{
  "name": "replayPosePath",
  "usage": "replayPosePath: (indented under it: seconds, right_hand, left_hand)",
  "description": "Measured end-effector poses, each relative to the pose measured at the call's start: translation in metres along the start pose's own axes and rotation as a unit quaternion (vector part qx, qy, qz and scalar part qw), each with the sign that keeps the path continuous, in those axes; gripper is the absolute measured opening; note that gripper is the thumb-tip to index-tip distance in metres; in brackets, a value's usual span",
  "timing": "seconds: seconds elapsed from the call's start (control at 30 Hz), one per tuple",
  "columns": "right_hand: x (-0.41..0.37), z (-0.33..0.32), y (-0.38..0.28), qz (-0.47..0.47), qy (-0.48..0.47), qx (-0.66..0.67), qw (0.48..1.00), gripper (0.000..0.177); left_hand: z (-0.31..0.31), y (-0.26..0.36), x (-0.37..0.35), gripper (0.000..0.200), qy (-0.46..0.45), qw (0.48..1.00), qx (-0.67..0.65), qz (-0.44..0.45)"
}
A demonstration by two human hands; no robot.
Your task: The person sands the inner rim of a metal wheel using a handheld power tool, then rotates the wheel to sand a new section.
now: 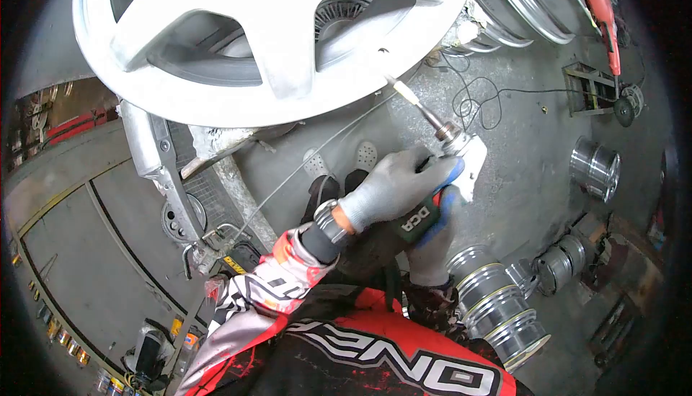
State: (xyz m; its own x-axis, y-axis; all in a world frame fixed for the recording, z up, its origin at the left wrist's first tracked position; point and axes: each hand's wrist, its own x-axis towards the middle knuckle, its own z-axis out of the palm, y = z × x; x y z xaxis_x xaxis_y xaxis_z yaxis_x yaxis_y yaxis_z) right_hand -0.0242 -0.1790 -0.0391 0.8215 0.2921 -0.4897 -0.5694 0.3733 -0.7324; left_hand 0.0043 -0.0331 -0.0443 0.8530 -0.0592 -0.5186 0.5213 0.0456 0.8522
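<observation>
A large silver wheel rim fills the upper part of the head view. Below its right edge is a DCA power tool with a metal collar and a thin shaft; the pale tip points up and left towards the rim. My left hand, in a grey glove, is closed on the tool's front part, its fingertips beside a white piece. Lower down, my right hand, gloved in grey and blue, is wrapped round the tool's body. My left hand partly covers the tool.
Stacked rims stand at the lower right, with another rim farther right. A red tool hangs at the upper right. Its black cable loops over the floor. A metal stand is on the left.
</observation>
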Motion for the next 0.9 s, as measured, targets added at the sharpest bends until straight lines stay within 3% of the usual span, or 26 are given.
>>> replayPosePath:
  seconds: [0.03,0.07,0.2,0.27,0.37,0.43,0.53,0.6,0.63,0.73,0.8,0.9]
  right_hand:
    - [-0.003,-0.007,0.006,0.029,-0.001,0.042,0.999,0.057]
    - [-0.005,-0.007,0.005,0.029,-0.001,0.042,0.999,0.057]
    - [-0.005,0.008,-0.01,0.044,0.0,0.033,0.998,0.058]
    - [0.0,0.017,-0.021,0.041,0.007,0.049,0.998,0.056]
    - [0.006,0.019,-0.029,-0.022,0.012,-0.048,0.999,0.052]
    - [0.007,0.017,-0.028,-0.066,0.048,-0.168,0.982,0.048]
    - [0.0,0.003,-0.024,-0.008,-0.01,-0.125,0.992,0.049]
    - [-0.002,0.005,-0.016,-0.003,0.003,-0.073,0.997,0.05]
    - [-0.002,0.006,-0.013,0.002,0.017,-0.021,1.0,0.052]
    - [0.005,0.009,-0.023,-0.013,-0.005,-0.073,0.997,0.053]
    - [0.014,0.003,-0.022,-0.02,0.029,-0.072,0.997,0.053]
    - [0.025,-0.002,-0.032,-0.044,0.049,-0.114,0.991,0.049]
  left_hand:
    - [0.0,-0.001,-0.007,0.053,-0.007,0.999,-0.03,-0.04]
    - [-0.002,0.016,-0.021,0.071,0.03,0.996,-0.072,-0.039]
    - [0.003,0.002,-0.012,0.071,0.02,0.997,-0.07,-0.038]
    - [0.003,0.006,0.001,0.047,-0.011,0.999,0.001,0.032]
    - [-0.008,0.037,0.007,0.043,-0.057,0.997,0.026,0.047]
    - [-0.002,0.017,0.008,0.042,-0.042,0.995,0.034,0.084]
    - [0.002,0.001,0.003,0.041,-0.017,0.986,0.059,0.158]
    - [-0.001,0.011,-0.011,0.042,-0.015,0.996,-0.082,-0.019]
    - [-0.001,0.011,-0.011,0.042,-0.015,0.996,-0.081,-0.019]
    - [0.004,0.01,-0.007,0.046,0.001,0.997,-0.081,-0.016]
    - [0.008,0.011,0.003,0.047,0.024,0.991,-0.002,0.133]
    - [0.006,0.016,0.029,0.047,-0.029,0.983,-0.021,0.181]
